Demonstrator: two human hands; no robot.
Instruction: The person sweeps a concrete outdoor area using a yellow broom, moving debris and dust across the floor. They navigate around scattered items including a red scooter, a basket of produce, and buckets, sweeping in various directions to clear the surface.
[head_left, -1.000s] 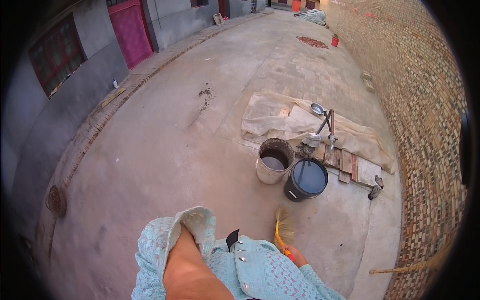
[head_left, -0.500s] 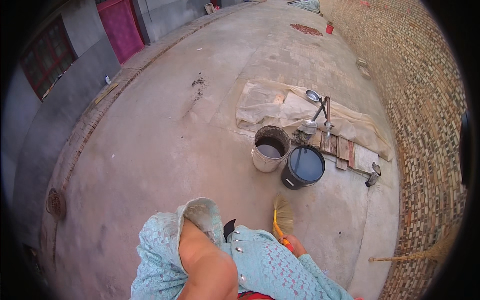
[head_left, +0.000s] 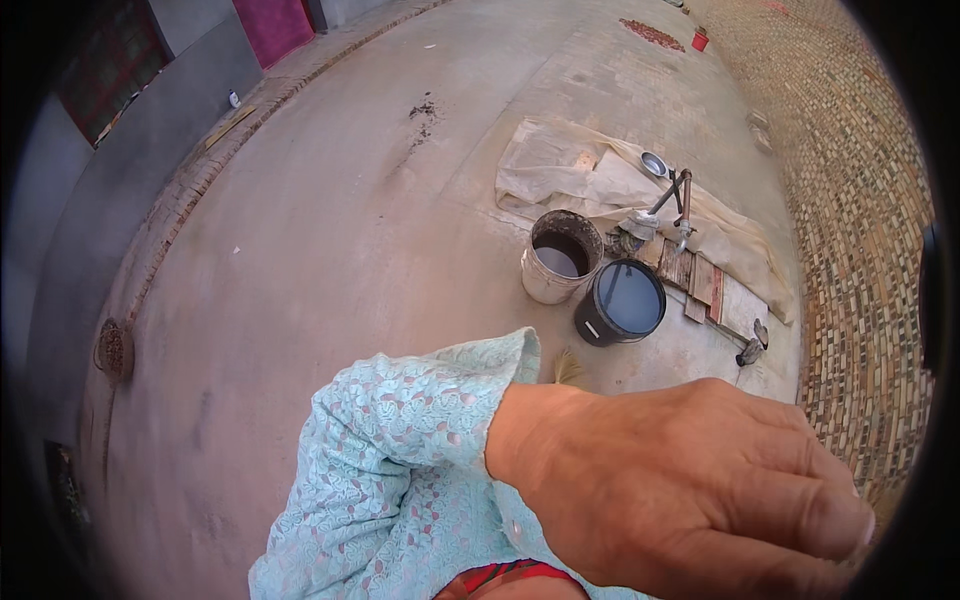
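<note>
My left hand (head_left: 680, 490) reaches across to the right, close in front of me, its back turned up. Its fingers are bent and closed, and whatever may be in them is hidden. A pale blue lace sleeve (head_left: 410, 410) covers that arm to the wrist. Just past the wrist the bristle tip of a yellowish hand broom (head_left: 567, 367) shows. The rest of the broom is covered, and my right hand is out of sight. Beyond it stand a black bucket (head_left: 590, 327) of cloudy water and a dirty white bucket (head_left: 548, 285) with dark liquid.
Behind the buckets a metal pipe tap (head_left: 686, 205) rises beside wooden boards (head_left: 677, 268) and a pale sheet (head_left: 540, 165) with a small metal pan (head_left: 654, 163) on it. A brick wall (head_left: 850, 210) runs along the right. A basket-like scoop (head_left: 113, 350) is at far left.
My left hand has come down from near the camera and swung right, now covering my right hand and most of the broom that it held. The view has shifted slightly.
</note>
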